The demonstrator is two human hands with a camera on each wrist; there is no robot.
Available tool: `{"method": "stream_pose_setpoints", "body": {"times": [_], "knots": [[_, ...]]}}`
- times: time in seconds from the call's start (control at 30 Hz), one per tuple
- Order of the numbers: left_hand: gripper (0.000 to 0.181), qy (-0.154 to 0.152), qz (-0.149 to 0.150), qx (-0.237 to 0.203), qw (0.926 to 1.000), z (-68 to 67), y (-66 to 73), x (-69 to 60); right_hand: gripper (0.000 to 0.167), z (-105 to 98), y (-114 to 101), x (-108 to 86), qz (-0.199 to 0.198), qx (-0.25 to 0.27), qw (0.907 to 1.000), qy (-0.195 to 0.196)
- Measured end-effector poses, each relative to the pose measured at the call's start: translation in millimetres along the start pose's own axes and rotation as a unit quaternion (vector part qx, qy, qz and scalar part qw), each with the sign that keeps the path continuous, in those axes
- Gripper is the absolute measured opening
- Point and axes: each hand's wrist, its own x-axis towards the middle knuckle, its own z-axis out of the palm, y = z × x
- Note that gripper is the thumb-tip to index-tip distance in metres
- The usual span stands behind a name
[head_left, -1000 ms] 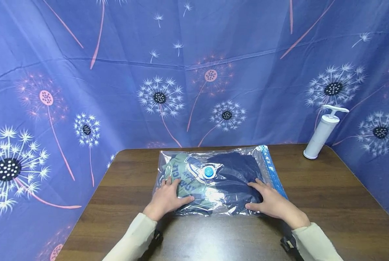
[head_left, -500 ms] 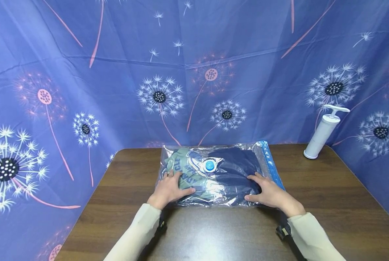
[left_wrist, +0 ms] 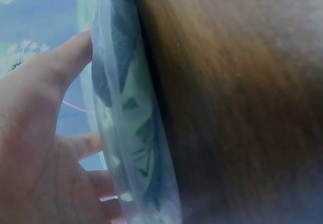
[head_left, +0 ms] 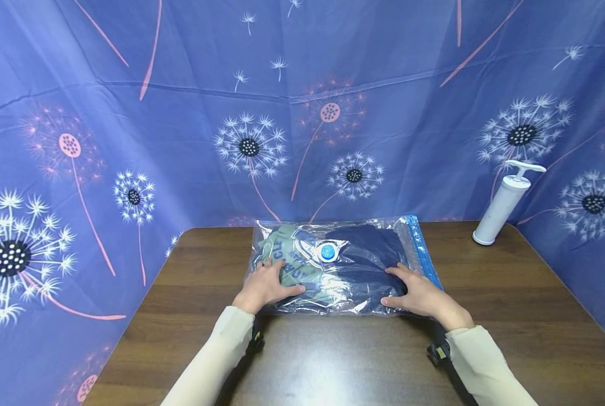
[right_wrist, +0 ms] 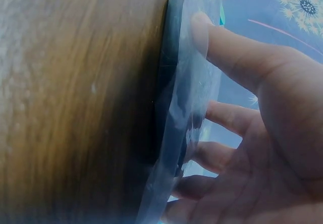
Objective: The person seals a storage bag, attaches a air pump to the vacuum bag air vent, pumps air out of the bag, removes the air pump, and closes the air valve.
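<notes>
A clear vacuum storage bag (head_left: 327, 310) lies flat near the table's back edge. Inside it are a green printed garment (head_left: 292, 268) on the left and a navy garment (head_left: 365, 248) on the right. A round blue valve (head_left: 328, 252) sits at its upper middle, and a blue zip strip (head_left: 426, 254) runs down its right end. The left hand (head_left: 266, 286) rests spread on the bag's left part, over the green garment. Spread fingers of the right hand (head_left: 424, 294) rest on the navy side. Both wrist views show fingers and thumb touching the plastic along its near edge.
A white hand pump (head_left: 502, 203) with a T-shaped handle stands at the back right corner of the brown wooden table (head_left: 510, 304). A blue curtain (head_left: 180, 113) with dandelion prints hangs behind the table and at both sides.
Both hands and the bag have shifted away from the person, toward the back edge and slightly right. The hands keep about the same spots on the bag. The pump has not moved.
</notes>
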Motion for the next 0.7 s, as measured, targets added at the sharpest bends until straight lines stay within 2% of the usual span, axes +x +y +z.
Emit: {"method": "stream_pose_setpoints", "body": {"times": [0.2, 0.5, 0.7], "knots": [[0.104, 0.003, 0.002, -0.001, 1.0000, 3.5, -1.2, 6.5, 0.088, 2.6, 4.2, 1.1, -0.005, -0.001, 0.9999, 0.012], [0.102, 0.007, 0.009, -0.025, 0.9996, 6.1, 0.9, 3.6, 0.088, -0.5, 4.6, -1.5, 0.003, 0.001, 0.9999, 0.014], [0.104, 0.004, -0.001, -0.035, 0.9994, 9.9, -3.3, -1.6, 0.089, 5.0, 5.5, 1.4, 0.012, -0.001, 0.9999, 0.010]]}}
